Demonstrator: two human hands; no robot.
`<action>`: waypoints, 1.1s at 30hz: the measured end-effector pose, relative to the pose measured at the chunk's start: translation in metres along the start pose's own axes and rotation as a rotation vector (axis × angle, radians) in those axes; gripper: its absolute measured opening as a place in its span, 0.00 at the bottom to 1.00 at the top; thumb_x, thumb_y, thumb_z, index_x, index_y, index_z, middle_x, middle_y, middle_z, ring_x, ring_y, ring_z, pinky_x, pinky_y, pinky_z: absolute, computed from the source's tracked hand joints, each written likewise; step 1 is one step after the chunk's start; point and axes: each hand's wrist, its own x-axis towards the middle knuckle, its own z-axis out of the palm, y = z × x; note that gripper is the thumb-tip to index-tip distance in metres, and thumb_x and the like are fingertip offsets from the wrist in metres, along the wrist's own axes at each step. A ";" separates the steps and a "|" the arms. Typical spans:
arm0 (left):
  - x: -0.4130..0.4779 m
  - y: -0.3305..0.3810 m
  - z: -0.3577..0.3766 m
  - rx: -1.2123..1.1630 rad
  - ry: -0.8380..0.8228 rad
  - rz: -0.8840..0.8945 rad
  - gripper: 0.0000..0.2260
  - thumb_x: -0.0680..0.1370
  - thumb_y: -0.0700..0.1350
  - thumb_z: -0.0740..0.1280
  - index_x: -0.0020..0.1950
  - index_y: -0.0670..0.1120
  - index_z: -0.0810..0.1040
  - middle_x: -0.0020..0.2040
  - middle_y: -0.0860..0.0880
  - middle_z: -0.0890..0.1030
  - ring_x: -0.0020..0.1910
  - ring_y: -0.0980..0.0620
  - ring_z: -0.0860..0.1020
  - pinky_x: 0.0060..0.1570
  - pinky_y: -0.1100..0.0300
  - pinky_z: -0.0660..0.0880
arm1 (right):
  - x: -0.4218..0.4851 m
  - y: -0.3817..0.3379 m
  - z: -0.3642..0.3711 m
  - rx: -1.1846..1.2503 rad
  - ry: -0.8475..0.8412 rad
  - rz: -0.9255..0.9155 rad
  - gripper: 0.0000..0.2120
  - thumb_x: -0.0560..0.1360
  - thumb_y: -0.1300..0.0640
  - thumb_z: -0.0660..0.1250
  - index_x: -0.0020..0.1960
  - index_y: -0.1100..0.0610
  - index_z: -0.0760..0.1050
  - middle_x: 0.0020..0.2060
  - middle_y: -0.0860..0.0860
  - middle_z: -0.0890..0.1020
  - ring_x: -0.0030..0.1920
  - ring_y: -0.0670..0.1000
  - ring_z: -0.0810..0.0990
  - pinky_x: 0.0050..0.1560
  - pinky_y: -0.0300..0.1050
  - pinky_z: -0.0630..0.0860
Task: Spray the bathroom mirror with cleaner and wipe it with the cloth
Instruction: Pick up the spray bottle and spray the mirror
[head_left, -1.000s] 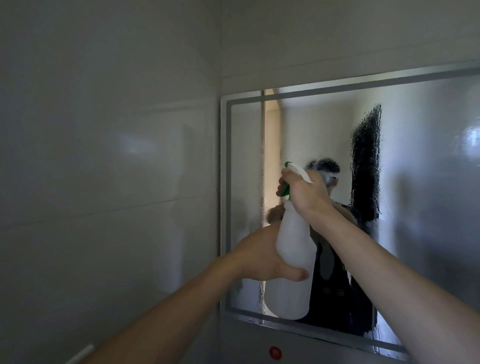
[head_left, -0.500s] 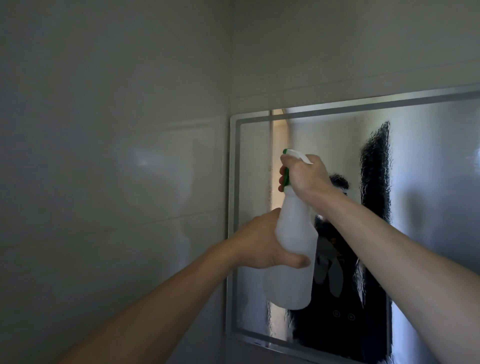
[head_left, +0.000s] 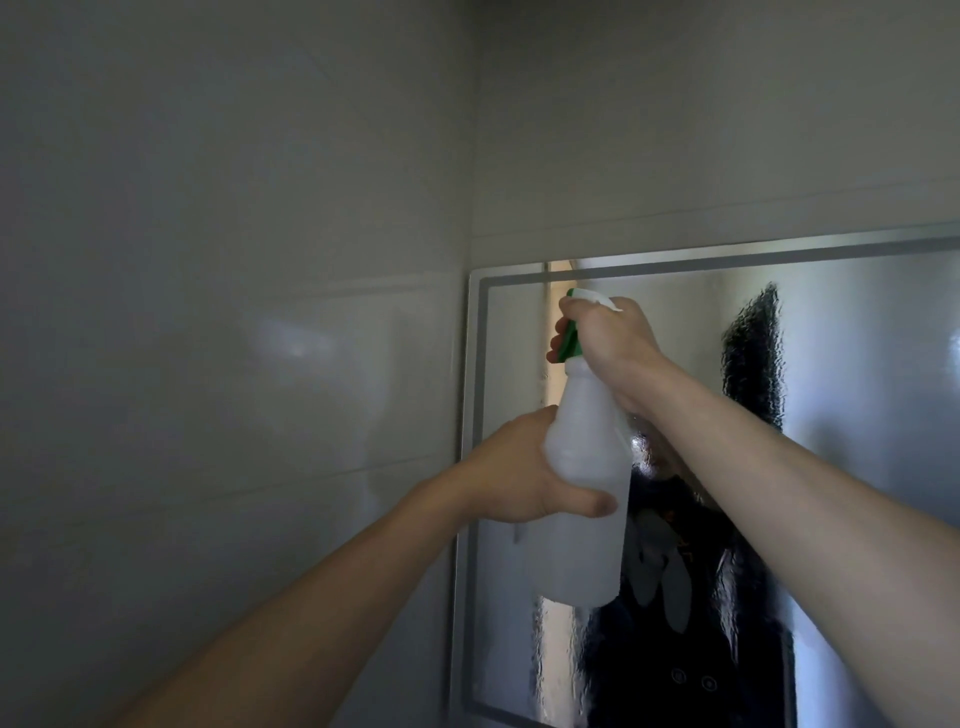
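Observation:
A white translucent spray bottle (head_left: 584, 540) with a green and white trigger head is held upright close to the upper left corner of the wall mirror (head_left: 857, 364). My left hand (head_left: 514, 473) grips the bottle's body, thumb across its front. My right hand (head_left: 608, 338) wraps the trigger head, fingers curled over the green trigger. The nozzle points at the glass. The mirror's surface is covered in wet droplets and streaks, and a dark reflection of a person shows behind the bottle. No cloth is in view.
A pale tiled wall (head_left: 234, 364) fills the left side and meets the mirror wall at a corner just left of the mirror's frosted border (head_left: 480, 415). More pale tile runs above the mirror.
Both hands have raised the bottle toward the mirror's top left corner, and the view has tilted upward. The grip on the bottle is unchanged.

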 end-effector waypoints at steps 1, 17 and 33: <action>0.000 0.001 -0.003 -0.005 0.009 -0.004 0.32 0.59 0.62 0.77 0.60 0.54 0.77 0.54 0.54 0.84 0.53 0.52 0.83 0.57 0.46 0.81 | 0.003 -0.002 0.002 -0.001 -0.002 0.012 0.09 0.74 0.55 0.64 0.38 0.59 0.76 0.33 0.55 0.81 0.34 0.55 0.82 0.43 0.48 0.79; 0.013 0.012 0.014 -0.030 -0.058 0.049 0.33 0.60 0.61 0.78 0.63 0.54 0.77 0.57 0.54 0.84 0.56 0.53 0.82 0.58 0.47 0.81 | 0.001 0.007 -0.018 -0.077 0.089 -0.008 0.07 0.73 0.58 0.62 0.40 0.59 0.77 0.33 0.54 0.82 0.34 0.53 0.82 0.43 0.47 0.79; 0.046 0.072 0.099 -0.233 -0.141 0.209 0.26 0.63 0.53 0.83 0.58 0.55 0.79 0.53 0.54 0.86 0.54 0.53 0.85 0.59 0.46 0.82 | -0.022 0.001 -0.131 -0.228 0.192 0.024 0.06 0.76 0.58 0.64 0.41 0.59 0.73 0.29 0.55 0.78 0.31 0.56 0.78 0.39 0.47 0.76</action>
